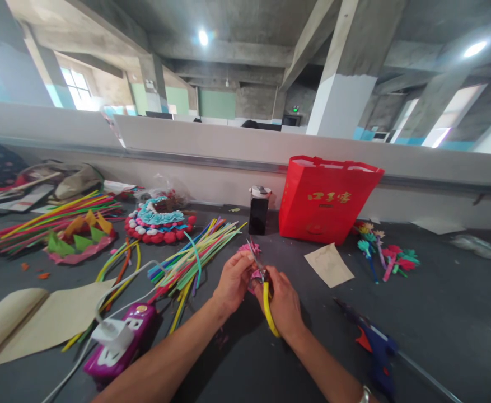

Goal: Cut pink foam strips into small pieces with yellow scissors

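My right hand (pixel 283 302) is wrapped round a pair of scissors with yellow handles (pixel 271 313). The metal blades (pixel 255 254) point up and away from me, past the fingertips of my left hand (pixel 234 282). That left hand is closed in a pinch beside the blades, and what it holds is too small to make out. Some pink craft material (pixel 253 247) shows just beyond the fingertips, and more pink bits lie around and below the scissors between both hands.
Left of my hands lie a bundle of coloured pipe cleaners (pixel 211 252), a purple power strip (pixel 121 341) and a brown paper roll (pixel 60 313). A phone (pixel 257 216) leans upright ahead, beside a red bag (pixel 329 201). To the right are a glue gun (pixel 371 341) and small craft flowers (pixel 390 257).
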Motion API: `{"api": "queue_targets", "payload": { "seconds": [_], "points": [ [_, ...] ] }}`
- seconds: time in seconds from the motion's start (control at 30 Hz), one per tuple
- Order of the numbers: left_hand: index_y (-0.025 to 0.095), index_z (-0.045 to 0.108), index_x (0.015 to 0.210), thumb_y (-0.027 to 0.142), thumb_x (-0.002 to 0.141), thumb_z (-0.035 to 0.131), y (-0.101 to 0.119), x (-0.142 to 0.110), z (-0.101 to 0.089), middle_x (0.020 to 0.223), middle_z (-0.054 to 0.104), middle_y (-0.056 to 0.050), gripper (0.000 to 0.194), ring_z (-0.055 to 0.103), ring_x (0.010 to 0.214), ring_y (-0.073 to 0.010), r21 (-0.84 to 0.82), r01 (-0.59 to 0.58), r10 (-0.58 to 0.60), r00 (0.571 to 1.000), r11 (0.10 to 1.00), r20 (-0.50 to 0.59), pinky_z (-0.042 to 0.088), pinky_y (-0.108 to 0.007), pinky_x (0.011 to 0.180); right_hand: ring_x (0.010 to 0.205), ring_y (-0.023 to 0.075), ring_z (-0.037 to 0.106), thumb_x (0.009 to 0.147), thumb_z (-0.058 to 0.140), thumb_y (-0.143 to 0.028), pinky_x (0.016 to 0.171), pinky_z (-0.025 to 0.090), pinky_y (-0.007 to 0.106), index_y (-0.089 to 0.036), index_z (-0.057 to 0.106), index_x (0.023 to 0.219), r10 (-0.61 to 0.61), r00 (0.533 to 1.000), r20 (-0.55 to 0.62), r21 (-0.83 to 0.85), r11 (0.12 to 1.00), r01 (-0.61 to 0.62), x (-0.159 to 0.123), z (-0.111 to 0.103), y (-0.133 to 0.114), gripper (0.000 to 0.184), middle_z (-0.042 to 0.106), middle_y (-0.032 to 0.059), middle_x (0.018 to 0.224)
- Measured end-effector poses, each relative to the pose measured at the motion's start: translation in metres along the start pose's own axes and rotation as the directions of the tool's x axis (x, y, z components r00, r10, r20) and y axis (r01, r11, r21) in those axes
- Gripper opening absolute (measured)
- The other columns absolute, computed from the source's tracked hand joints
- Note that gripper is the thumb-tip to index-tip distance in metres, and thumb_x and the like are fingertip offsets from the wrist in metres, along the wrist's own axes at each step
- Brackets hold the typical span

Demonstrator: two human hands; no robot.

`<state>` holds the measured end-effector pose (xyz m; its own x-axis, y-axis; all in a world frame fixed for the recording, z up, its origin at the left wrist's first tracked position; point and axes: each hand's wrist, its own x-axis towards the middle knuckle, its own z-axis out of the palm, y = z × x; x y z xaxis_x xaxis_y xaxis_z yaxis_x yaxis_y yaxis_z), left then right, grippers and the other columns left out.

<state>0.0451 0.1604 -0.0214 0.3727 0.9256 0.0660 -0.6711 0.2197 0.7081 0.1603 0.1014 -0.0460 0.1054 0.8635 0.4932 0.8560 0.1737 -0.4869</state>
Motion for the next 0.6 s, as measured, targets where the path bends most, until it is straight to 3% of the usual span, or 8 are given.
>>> {"api": "queue_targets", "payload": {
  "seconds": [0.6],
  "points": [
    [0.015,0.06,0.074,0.027,0.076,0.07,-0.006,0.0014,-0.0027,0.063,0.055,0.002,0.015,0.049,0.055,-0.0087,-0.024,0.021,-0.02,0.999,1.0,0.041,0.037,-0.022,0.053,0.075,0.0194,0.06,0.087,0.052,-0.03,0.066,0.043,0.025,-0.022,0.056,0.103,0.041,0.999,0.001,0.049,0.998,-0.041,-0.0016,0.0056,0.0037,0.018,0.062,0.0023,0.082]
  ]
}}
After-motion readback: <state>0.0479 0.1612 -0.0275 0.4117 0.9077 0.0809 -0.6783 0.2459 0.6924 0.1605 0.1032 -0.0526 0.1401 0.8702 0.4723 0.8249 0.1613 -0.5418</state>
